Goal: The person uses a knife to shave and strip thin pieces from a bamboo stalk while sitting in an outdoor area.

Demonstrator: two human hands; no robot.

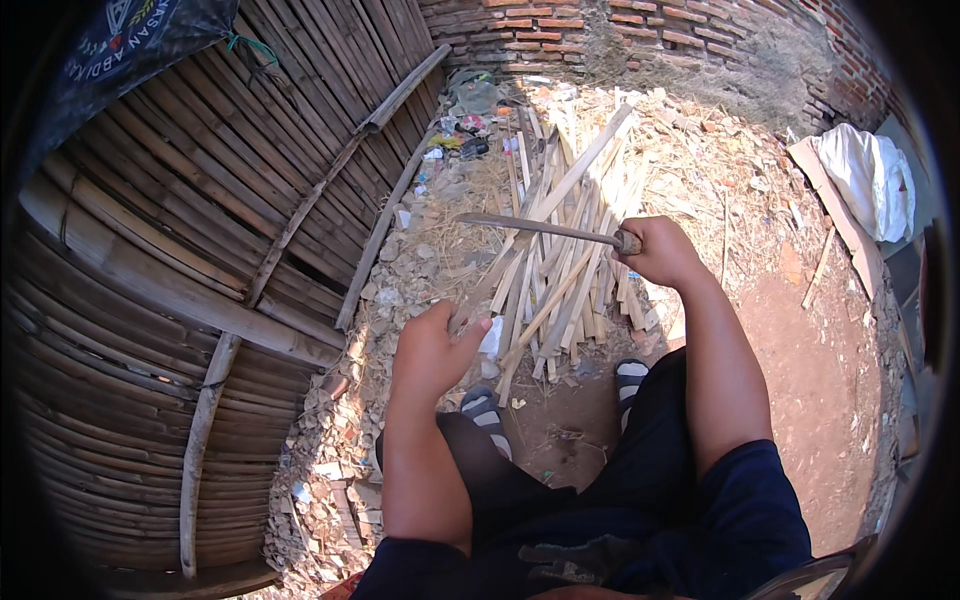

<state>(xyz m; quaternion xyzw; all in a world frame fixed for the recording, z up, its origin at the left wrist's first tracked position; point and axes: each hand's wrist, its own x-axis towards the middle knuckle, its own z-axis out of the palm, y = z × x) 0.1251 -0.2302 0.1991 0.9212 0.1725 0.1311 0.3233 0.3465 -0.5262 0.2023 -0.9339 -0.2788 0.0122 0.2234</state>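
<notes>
Checking the head view, the only one: right hand (658, 252) closed in a fist around the handle of a machete (572, 231), fingers wrapped, grip looks firm. Blade points to the person's left, near level across the frame, tip well out past the wood on that side. It crosses a long wooden strip (590, 162) in view; can't tell if edge and wood touch.

Left hand (425, 350) is low and left of the blade, half-open, thumb spread off the curled fingers. Near end of the strip seems to run into that gap, but shade and blur hide the contact, so can't confirm it's grasped.

Strip slants away to the upper right, over a loose pile of wooden slats (575, 285) lying roughly lengthwise between and ahead of the feet. Striped sandals (487, 412) on both feet, near end of the pile between them. Rubble (395, 275) left of the pile, slatted bamboo wall (150, 235) beyond it, brick wall (540, 35) at the far end, white sack (868, 178) far right.
</notes>
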